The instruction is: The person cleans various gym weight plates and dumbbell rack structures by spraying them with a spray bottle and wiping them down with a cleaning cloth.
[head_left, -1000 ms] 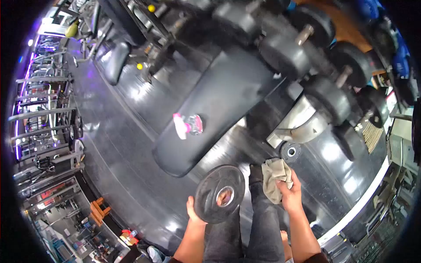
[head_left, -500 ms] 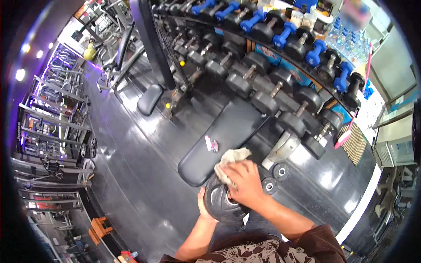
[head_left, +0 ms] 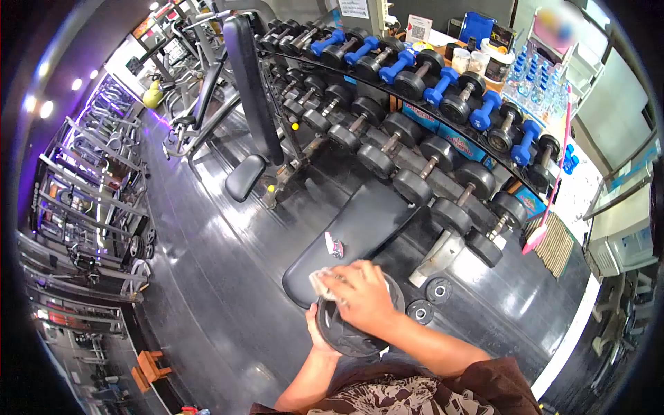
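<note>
My left hand [head_left: 319, 333] grips the left edge of a round black weight plate [head_left: 356, 340], its thumb along the near face and the other fingers hidden behind. Over the plate's upper left, my right hand [head_left: 361, 296] is closed on a pale cloth [head_left: 322, 282], pressing it near the rim. The plate's centre is covered by my right hand. Just beyond lies a black padded bench [head_left: 366, 220], with a small pink-and-white bottle [head_left: 335, 245] on it.
A rack of black dumbbells [head_left: 412, 187] and blue dumbbells [head_left: 485, 111] runs across the far right. Two small weight plates [head_left: 438, 290] lie on the floor beside the bench. An upright padded machine [head_left: 252, 90] stands at the far left. Water bottles [head_left: 532, 79] stand behind the rack.
My right hand has swept the cloth left across the plate, from its upper right side to its upper left rim. My left hand stays on the plate. The camera view has tilted up slightly.
</note>
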`<state>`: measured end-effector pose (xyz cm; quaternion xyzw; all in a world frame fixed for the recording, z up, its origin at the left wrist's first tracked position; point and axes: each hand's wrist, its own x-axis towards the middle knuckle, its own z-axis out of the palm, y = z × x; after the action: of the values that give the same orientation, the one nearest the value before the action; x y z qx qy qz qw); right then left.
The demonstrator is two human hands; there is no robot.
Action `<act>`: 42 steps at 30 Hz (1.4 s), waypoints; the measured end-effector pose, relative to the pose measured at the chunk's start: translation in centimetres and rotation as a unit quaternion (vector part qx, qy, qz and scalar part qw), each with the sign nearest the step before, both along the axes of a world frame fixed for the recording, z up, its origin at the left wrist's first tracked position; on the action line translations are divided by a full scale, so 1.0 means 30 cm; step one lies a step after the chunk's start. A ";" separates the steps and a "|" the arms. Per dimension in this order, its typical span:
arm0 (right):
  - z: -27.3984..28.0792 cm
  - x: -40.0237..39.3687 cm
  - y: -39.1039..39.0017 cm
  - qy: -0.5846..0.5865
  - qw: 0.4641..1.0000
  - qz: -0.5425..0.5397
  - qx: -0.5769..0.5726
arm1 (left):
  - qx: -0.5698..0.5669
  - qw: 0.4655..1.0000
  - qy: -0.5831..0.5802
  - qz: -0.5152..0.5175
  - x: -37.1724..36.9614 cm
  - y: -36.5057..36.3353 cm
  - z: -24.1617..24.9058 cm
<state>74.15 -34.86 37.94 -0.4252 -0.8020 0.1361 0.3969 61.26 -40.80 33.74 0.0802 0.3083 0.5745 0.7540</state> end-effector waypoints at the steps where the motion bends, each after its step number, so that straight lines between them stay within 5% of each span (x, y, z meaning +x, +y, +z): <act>1: 0.021 -0.010 -0.014 0.005 1.000 0.006 -0.005 | -0.016 0.999 0.007 0.032 0.015 0.000 0.021; 2: 0.016 -0.021 -0.065 -0.052 0.997 0.061 -0.004 | 0.045 0.987 0.126 0.083 -0.006 0.013 -0.086; 3: 0.025 -0.021 -0.122 -0.042 0.996 0.083 0.006 | 0.035 0.990 -0.126 0.054 -0.048 0.009 -0.129; 4: 0.020 -0.011 -0.151 -0.044 0.993 0.105 0.011 | -0.025 0.934 -0.355 0.018 -0.071 0.023 -0.113; 5: 0.016 0.006 -0.163 -0.047 0.991 0.126 0.018 | -0.041 0.991 -0.122 -0.046 -0.086 0.033 -0.085; 8: 0.024 0.080 -0.194 -0.096 0.964 0.250 -0.011 | -0.010 0.988 -0.154 -0.007 -0.066 0.047 0.000; 11: 0.066 0.144 -0.137 -0.060 0.965 0.248 -0.060 | -0.001 0.996 -0.073 0.041 -0.067 0.072 0.042; 13: 0.103 0.151 -0.020 -0.049 0.994 0.102 -0.007 | -0.052 0.992 -0.081 0.087 -0.057 0.064 0.073; 14: 0.127 0.135 0.056 -0.007 0.997 0.069 -0.016 | 0.129 0.970 -0.205 -0.009 -0.099 0.053 -0.008; 18: 0.121 0.016 0.135 -0.041 0.997 0.060 -0.006 | 0.055 0.997 -0.015 0.048 -0.057 0.066 0.077; 22: 0.114 -0.027 -0.073 -0.117 0.972 0.203 0.015 | 0.077 0.979 -0.181 0.056 -0.104 0.074 0.047; 23: 0.122 -0.016 -0.115 -0.124 0.966 0.220 0.044 | 0.071 0.983 -0.162 0.045 -0.164 0.044 -0.070; 26: 0.059 0.010 -0.210 -0.114 0.932 0.337 0.073 | 0.024 0.995 -0.016 0.096 -0.162 0.045 -0.051; 29: 0.122 0.053 -0.116 -0.144 0.974 0.171 0.046 | 0.092 0.995 -0.027 0.032 -0.154 0.030 0.036; 31: 0.190 0.040 0.011 -0.022 0.998 0.047 0.040 | 0.074 0.986 -0.126 0.077 -0.132 0.012 0.042; 42: 0.097 0.085 -0.155 -0.090 0.994 0.044 -0.038 | 0.160 0.980 -0.084 0.084 -0.181 -0.003 0.067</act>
<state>76.70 -39.50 40.86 -0.4146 -0.8467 0.1448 0.3004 55.82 -40.88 35.74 0.1257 0.1536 0.6824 0.7036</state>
